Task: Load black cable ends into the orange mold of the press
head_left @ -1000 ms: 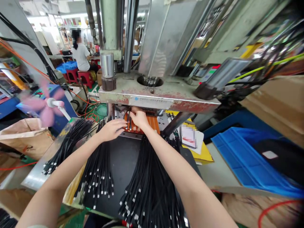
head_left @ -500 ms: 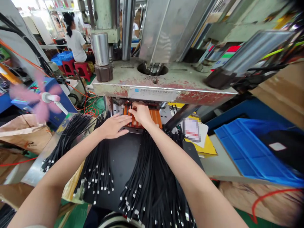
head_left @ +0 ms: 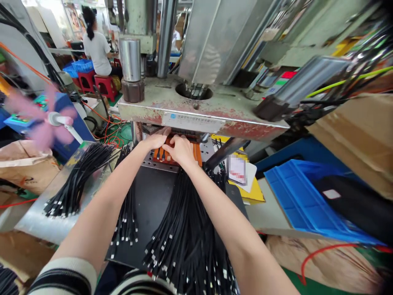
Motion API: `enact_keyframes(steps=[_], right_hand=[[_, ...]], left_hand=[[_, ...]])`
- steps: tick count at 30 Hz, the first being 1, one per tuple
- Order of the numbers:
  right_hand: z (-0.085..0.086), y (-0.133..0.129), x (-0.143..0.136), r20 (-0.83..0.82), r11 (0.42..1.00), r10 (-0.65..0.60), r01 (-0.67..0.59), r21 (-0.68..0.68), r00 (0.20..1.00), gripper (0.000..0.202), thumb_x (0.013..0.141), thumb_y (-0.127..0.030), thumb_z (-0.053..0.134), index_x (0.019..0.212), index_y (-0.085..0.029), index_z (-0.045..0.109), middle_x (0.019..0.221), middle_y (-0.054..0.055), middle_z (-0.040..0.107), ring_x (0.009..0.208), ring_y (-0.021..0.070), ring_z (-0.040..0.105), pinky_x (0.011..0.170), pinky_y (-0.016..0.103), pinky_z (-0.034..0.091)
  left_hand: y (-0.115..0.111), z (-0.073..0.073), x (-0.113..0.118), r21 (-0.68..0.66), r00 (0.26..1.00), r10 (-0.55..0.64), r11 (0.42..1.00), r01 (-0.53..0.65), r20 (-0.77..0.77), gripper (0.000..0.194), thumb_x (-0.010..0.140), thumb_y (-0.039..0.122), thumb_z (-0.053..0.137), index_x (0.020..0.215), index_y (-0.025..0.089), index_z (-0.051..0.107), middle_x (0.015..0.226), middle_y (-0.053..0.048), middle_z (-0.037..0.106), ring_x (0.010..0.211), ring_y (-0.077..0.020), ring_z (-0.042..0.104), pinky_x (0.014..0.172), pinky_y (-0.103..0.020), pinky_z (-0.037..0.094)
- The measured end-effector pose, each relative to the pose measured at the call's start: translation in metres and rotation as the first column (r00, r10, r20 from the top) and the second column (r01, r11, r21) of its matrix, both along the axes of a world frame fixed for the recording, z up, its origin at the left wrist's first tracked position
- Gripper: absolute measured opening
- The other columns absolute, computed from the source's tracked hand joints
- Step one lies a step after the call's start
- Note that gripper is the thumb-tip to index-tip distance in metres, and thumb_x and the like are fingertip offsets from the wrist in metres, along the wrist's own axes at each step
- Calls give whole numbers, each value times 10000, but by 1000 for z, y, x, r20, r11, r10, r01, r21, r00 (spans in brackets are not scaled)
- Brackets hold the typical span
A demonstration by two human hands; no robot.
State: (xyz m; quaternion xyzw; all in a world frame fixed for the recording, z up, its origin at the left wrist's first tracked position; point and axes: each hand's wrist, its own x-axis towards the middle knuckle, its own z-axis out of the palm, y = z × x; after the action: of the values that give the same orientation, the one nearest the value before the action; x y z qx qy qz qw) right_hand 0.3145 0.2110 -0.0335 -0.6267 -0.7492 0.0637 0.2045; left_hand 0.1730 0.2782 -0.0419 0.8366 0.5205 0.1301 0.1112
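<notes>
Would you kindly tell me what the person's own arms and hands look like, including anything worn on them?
The left hand and right hand wear no gloves, and no watch or bracelet shows. A cream sleeve with black stripes ends near the left elbow. The right arm is bare as far as it shows.

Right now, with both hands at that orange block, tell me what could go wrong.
1. The left hand and right hand reach in at the orange block, under the machine's plate; if anything came down, fingers could be pinched.
2. Small dark pieces lie at the block's front, close to the fingers; a nudge might shift one.
3. The right forearm passes over the large cable bundle; pulling back could drag strands.
</notes>
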Motion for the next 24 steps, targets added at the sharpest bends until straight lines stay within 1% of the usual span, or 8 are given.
enact_keyframes(steps=[4,7,9,11,15,18,20,24], right_hand=[[1,-40,40,71,999,-52,51,4,996,186,992,-324,531,993,-164,626,924,95,692,877,254,660,758,316,444],[-10,-87,69,307,966,-187,231,-116,933,270,1016,-340,455,1004,-151,648,887,139,707,801,293,690,678,336,452],[-19,-108,78,438,930,-104,244,-277,893,315,1001,-380,477,983,-136,675,892,184,712,828,336,703,677,363,470],[-26,-117,82,460,888,11,203,-413,888,308,983,-374,500,953,-138,695,915,200,720,882,358,707,700,377,483],[-30,-114,85,364,875,5,172,-452,931,273,974,-271,454,909,-182,703,960,148,739,967,334,703,739,354,480],[-30,-112,83,403,885,-41,220,-410,915,343,1002,-379,432,952,-172,701,967,177,731,953,371,701,720,383,482],[-32,-113,79,422,892,-8,197,-407,907,367,1003,-423,446,991,-151,691,970,199,726,935,381,702,709,391,482],[-38,-114,78,349,896,1,154,-416,937,252,979,-291,470,964,-171,691,947,157,740,928,324,709,704,341,461]], left_hand=[[-66,-17,-39,206,993,-7,978,-18,120,509,1047,369,164,1365,131,482,1409,-132,542,1337,-201,488,1130,-336,381],[-109,-30,-80,222,944,316,931,-289,-98,419,991,436,379,1147,122,608,1167,-194,644,1165,-336,601,959,-452,489],[-118,-37,-102,159,830,519,855,-495,-206,382,948,423,463,1084,99,613,1085,-227,654,1081,-395,631,875,-490,503],[-113,-41,-116,48,786,574,813,-580,-228,317,935,359,481,1053,96,614,1048,-228,670,1032,-396,654,860,-487,501],[-99,-41,-129,-39,815,565,818,-574,-133,236,966,281,418,949,142,609,937,-161,705,953,-313,690,848,-397,500],[-99,-35,-133,-27,861,508,861,-508,-23,202,993,258,386,957,176,567,926,-85,706,920,-211,683,846,-299,487],[-103,-31,-134,17,890,454,890,-455,44,141,972,234,419,924,190,544,915,-55,687,885,-180,658,829,-274,476],[-114,-21,-132,196,931,269,927,-320,245,114,893,191,479,779,196,486,859,-54,608,836,-190,579,791,-303,451]])
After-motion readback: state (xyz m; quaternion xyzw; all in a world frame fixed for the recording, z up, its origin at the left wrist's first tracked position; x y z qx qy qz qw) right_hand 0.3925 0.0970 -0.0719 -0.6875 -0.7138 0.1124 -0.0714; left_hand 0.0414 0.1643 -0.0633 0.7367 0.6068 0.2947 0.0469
